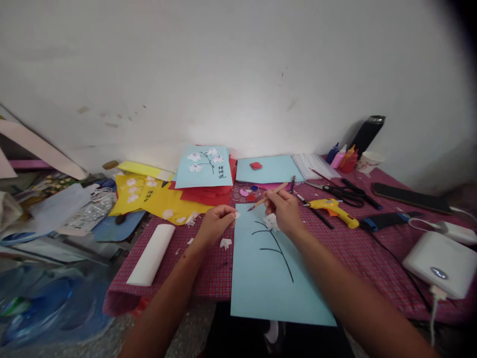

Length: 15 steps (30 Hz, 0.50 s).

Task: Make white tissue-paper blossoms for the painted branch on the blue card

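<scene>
My right hand (285,211) grips a wooden-handled paintbrush (274,192), its dark tip slanting down left above the top of a light blue sheet (253,283). Between the thumb and fingers of my left hand (216,223) is a small white paper piece (236,215), mostly covered, at the sheet's upper left edge. Black branch lines (278,243) are drawn on the sheet. A crumpled white paper flower (271,222) lies at the branch's top, partly behind my right hand. Left of the sheet lies a loose white paper scrap (225,243).
A finished blossom picture (203,166) leans over red paper at the back. White folded paper (152,253) and yellow sheets (164,199) lie left. To the right are a yellow glue gun (333,209), scissors (345,194), paint bottles (339,156), a paper cup (368,161) and a white power bank (441,263).
</scene>
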### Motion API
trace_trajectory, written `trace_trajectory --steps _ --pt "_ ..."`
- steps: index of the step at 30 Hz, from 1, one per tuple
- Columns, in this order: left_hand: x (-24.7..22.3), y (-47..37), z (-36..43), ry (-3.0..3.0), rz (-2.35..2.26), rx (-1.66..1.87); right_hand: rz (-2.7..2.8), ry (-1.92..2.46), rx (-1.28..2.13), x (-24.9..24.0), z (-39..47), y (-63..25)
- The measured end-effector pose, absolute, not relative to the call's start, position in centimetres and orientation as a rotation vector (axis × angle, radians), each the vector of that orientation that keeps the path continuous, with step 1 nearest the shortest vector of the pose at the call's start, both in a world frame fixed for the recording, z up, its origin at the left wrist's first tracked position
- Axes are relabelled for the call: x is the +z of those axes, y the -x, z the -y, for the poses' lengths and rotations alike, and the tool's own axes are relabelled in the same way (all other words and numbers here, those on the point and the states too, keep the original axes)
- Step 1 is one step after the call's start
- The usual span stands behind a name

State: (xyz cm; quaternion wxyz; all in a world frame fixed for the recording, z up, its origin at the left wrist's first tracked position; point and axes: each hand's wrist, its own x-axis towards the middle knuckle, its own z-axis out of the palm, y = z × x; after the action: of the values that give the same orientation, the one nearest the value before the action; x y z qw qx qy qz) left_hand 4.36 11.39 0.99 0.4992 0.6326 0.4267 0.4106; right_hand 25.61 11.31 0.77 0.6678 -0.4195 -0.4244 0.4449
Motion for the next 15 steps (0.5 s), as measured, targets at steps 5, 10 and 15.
trace_trajectory --steps 5,10,15 --pt "3.3 -1.1 -9.9 -2.099 -1.085 0.788 0.931 0.943 1.008 0.6 -11.7 -25.9" --pt "3.4 1.7 -9.8 -2.051 -1.385 0.907 0.947 0.933 1.026 0.8 -11.3 -25.4" --pt "1.5 1.9 -9.4 -2.276 -1.380 0.804 0.951 0.934 1.032 0.7 -11.3 -25.4"
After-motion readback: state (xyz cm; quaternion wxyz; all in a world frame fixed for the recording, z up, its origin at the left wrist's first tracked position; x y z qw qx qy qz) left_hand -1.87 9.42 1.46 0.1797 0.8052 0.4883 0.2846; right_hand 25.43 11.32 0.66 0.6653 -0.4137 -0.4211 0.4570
